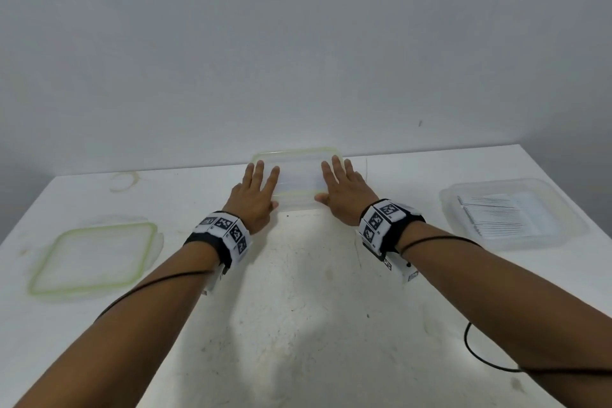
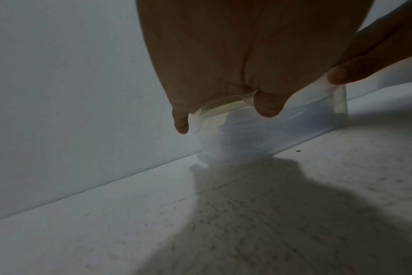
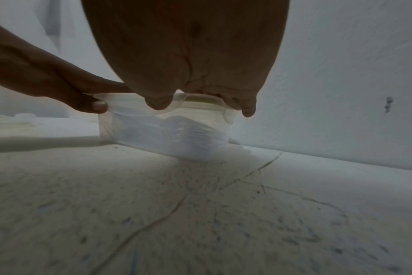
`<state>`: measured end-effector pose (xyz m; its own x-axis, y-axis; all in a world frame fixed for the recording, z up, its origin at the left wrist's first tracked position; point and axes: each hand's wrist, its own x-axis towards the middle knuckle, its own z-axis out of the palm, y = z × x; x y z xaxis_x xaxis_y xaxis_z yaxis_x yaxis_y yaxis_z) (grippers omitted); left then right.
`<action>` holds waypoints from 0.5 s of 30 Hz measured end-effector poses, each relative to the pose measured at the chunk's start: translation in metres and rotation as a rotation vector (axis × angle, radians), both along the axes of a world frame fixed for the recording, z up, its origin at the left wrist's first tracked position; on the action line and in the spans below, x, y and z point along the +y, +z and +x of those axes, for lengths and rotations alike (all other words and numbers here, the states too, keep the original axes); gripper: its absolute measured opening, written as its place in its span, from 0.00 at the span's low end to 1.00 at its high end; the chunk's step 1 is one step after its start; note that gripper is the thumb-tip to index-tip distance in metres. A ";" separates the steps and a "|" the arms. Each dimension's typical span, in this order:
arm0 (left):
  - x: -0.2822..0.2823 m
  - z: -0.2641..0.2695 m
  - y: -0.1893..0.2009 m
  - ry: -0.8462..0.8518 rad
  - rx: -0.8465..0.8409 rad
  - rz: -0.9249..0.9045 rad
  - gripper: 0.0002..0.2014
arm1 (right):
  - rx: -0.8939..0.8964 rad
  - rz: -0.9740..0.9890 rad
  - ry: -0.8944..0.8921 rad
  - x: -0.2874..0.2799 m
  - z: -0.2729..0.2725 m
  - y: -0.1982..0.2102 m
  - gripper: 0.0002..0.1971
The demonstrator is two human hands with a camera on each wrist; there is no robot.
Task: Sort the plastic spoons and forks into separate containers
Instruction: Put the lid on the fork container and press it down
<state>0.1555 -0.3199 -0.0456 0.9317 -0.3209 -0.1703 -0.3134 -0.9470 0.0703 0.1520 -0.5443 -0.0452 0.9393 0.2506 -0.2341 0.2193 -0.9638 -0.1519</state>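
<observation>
At the far middle of the table [image 1: 298,291], against the wall [image 1: 298,43], a clear container [image 1: 298,199] with a greenish-rimmed lid [image 1: 296,152] is sitting with both hands on top of it. Left hand [image 1: 256,197] is lying flat on the lid's left end, fingers straight and spread, thumb touching the near edge; in the left wrist view the fingertips [image 2: 268,107] are hanging over the lid rim, thumb [image 2: 339,74] pressing the lip. Right hand [image 1: 342,189] is doing the same on the right end, fingers extended, thumb at the near edge; right wrist view is showing fingertips [image 3: 159,101] draped over the rim. Neither hand is curling round anything. White plastic cutlery [image 3: 176,130] is showing through the container wall, spoon or fork cannot be told. To the right, an open clear container [image 1: 513,212] is holding a row of white utensils [image 1: 496,217], type unclear. To the left, a loose lid [image 1: 94,258] with a green seal is lying flat. Wrist bands [image 1: 225,230] are carrying black-and-white square markers; no readable writing anywhere. A black cable [image 1: 480,351] is lying on the table, near right.
</observation>
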 end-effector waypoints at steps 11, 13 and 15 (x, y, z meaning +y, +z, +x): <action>-0.011 0.008 0.013 0.033 0.040 0.090 0.37 | 0.065 0.114 -0.052 -0.009 0.014 0.020 0.36; -0.027 0.001 0.021 -0.035 -0.043 0.045 0.38 | -0.017 0.173 -0.089 -0.028 0.011 0.033 0.34; -0.056 -0.010 0.031 -0.131 -0.126 -0.071 0.37 | -0.133 0.184 -0.195 -0.061 0.008 0.045 0.27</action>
